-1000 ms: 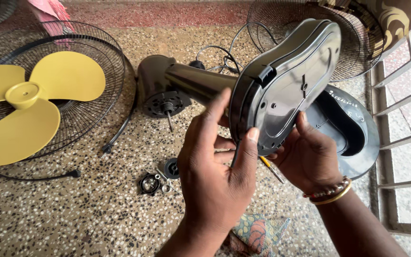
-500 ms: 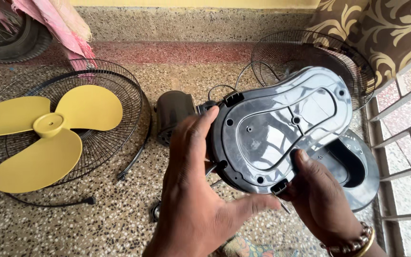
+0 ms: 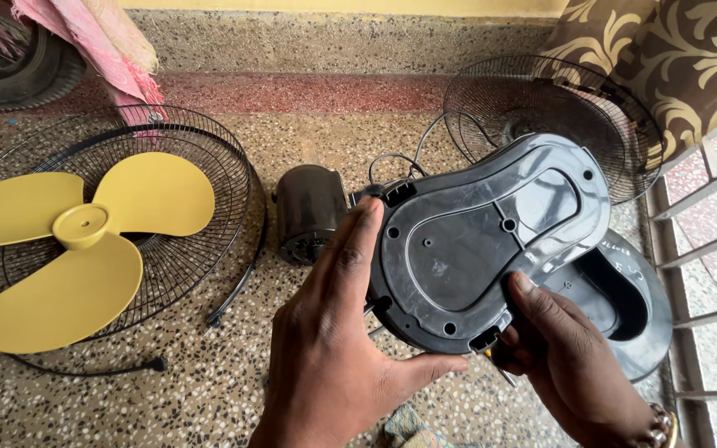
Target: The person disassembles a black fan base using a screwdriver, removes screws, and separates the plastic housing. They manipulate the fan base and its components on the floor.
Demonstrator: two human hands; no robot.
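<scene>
Both hands on the dark plastic fan base cover (image 3: 491,241) — left hand (image 3: 334,348) cupping its edge with fingers wrapped loosely, right hand (image 3: 566,365) pinching the bottom rim. Yellow fan blade (image 3: 76,249) lying in the wire guard (image 3: 209,174) off to the left.

— What did the person have on their arms, from where you stood?

— Nothing on the left hand (image 3: 334,357): no ring, no watch, no sleeve down to the bottom edge of view. Short, plain nails.

— And the other?

— The right hand (image 3: 570,357) was bare too, fingers without rings. Just behind it, at the wrist, sat a bangle (image 3: 664,425), gold-coloured with a darker band beside it, only partly in view. No sleeve showed there either.
</scene>
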